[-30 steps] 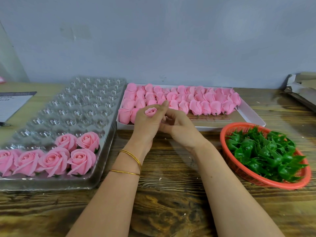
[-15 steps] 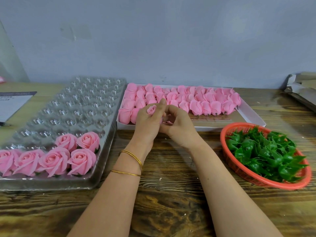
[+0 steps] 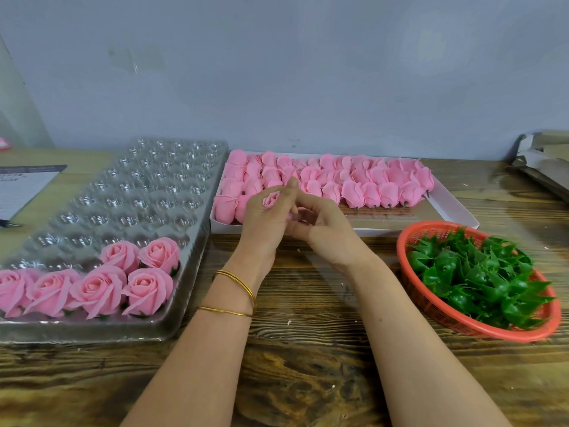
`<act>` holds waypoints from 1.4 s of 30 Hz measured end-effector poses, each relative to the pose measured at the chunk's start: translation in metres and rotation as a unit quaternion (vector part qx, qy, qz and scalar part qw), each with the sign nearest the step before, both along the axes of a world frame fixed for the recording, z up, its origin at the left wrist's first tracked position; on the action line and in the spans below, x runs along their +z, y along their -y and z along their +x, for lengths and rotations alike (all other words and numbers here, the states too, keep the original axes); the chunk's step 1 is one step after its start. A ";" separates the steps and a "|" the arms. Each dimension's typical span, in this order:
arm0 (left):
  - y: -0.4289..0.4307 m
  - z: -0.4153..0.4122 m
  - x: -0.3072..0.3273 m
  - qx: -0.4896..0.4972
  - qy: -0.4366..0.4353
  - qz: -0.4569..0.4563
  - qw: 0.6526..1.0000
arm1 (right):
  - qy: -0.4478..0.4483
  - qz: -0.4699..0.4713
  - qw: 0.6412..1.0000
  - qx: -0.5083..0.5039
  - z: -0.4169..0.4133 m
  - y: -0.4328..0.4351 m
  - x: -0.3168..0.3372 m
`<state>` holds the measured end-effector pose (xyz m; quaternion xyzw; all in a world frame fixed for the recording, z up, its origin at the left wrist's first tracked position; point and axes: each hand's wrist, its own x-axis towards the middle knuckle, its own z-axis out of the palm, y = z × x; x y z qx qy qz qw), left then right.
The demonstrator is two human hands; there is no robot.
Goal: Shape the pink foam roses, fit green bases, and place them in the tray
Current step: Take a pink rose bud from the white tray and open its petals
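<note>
Grips a pink bud (image 3: 271, 200) in the left hand (image 3: 264, 224), just left of frame centre, fingers curled round it, only the spiral top showing above the fist. Presses the right hand (image 3: 328, 234) against the left from the right side, fingers curled inward toward the bud's lower part; cannot tell whether pinching a petal there or merely touching, though a sliver of pink shows between the fingertips. Wears two gold bangles (image 3: 237, 283) on the left wrist.

Holds both hands in front of the near edge of a white box (image 3: 455, 208) in the upper middle of the frame, packed with rows of unshaped pink buds (image 3: 354, 189) lying on their sides, a few with dark stubs pointing toward the camera.

At left, a clear tray (image 3: 138, 192) with rows of round cells, most of them bare. In its lower left cells, six finished roses (image 3: 151, 283) in view, upright and touching one another: four in the nearest row, two just behind, with green showing under some.

At lower right, well apart from the hands, a red mesh basket (image 3: 400, 241) heaped with green bases (image 3: 480, 272).

Under everything, a dark wood-grain desk (image 3: 308, 380). At the upper left edge, a paper (image 3: 21, 189) and a pen (image 3: 6, 224) tip; at the upper right edge, grey cardboard (image 3: 542, 161)
</note>
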<state>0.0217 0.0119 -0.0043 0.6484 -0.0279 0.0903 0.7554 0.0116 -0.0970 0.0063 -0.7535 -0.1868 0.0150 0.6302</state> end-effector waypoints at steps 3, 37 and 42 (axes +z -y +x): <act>0.002 0.001 0.001 0.011 -0.007 -0.018 1.000 | 0.011 0.000 0.999 -0.031 0.001 -0.001 0.000; 0.003 0.005 -0.005 0.004 0.008 -0.018 1.000 | 0.006 0.013 0.998 -0.063 0.003 -0.002 -0.004; 0.002 0.001 -0.002 -0.029 0.028 -0.017 0.999 | 0.009 0.017 0.999 -0.042 0.003 -0.001 -0.003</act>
